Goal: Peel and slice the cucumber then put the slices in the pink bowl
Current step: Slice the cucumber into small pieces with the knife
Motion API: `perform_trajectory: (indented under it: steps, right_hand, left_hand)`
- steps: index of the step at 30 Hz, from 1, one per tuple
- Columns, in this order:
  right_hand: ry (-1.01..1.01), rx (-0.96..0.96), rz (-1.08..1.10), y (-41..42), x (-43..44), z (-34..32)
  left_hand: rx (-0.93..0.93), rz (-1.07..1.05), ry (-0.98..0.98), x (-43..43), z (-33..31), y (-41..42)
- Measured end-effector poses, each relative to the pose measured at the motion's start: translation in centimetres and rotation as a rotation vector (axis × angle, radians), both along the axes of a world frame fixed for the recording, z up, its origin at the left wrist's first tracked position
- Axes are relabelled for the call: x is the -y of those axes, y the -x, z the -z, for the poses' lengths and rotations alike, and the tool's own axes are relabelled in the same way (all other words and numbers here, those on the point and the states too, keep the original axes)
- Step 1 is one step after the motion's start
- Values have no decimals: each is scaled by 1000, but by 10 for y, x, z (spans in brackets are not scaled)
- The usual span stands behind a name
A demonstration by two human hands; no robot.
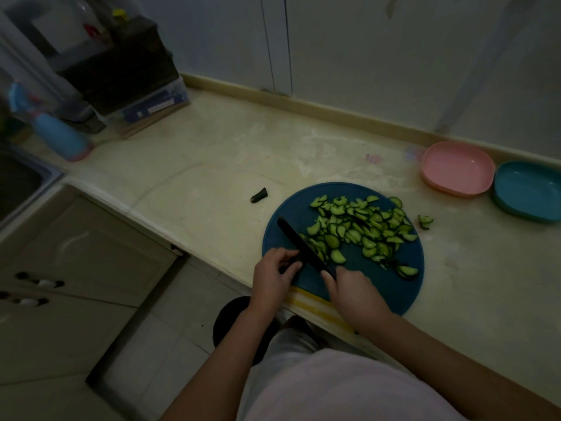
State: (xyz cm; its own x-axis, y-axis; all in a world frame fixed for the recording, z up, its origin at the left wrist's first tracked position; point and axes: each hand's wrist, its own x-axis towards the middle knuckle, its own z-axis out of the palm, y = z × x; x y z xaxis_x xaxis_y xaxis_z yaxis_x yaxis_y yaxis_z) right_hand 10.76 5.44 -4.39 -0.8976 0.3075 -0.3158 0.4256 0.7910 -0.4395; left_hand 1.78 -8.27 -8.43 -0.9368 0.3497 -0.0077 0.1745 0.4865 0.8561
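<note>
Head view: slicing is going on at the counter [212, 153].
Right hand [355, 294] is gripping the black knife [303, 250] with curled fingers. Left hand [274, 275] is pinching a dark cucumber stub [290, 264] against the blade. Cucumber slices [361, 229] are lying heaped on the round cutting board [379, 287], well apart from the pink bowl [458, 168].

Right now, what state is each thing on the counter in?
Cucumber slices: cut, heaped on the cutting board.
Pink bowl: empty.
Blue bowl: empty.
Knife: blade on the board, gripped by the right hand.
Cucumber stub: held by the left hand at the blade.
Cut-off end: lying on the counter.
Stray slices: off the board.
</note>
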Motion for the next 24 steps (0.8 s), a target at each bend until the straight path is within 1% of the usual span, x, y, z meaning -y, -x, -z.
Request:
perform_trajectory:
  steps: [12, 16, 24]
  right_hand:
    - [89, -50, 34, -2, -2, -6]
    - [103, -31, 19, -4, 0, -7]
    - [29, 1, -22, 2, 5, -6]
  left_hand:
    - [29, -16, -10, 0, -1, 0]
    - [32, -20, -12, 0, -2, 0]
    - [30, -23, -19, 0, -1, 1]
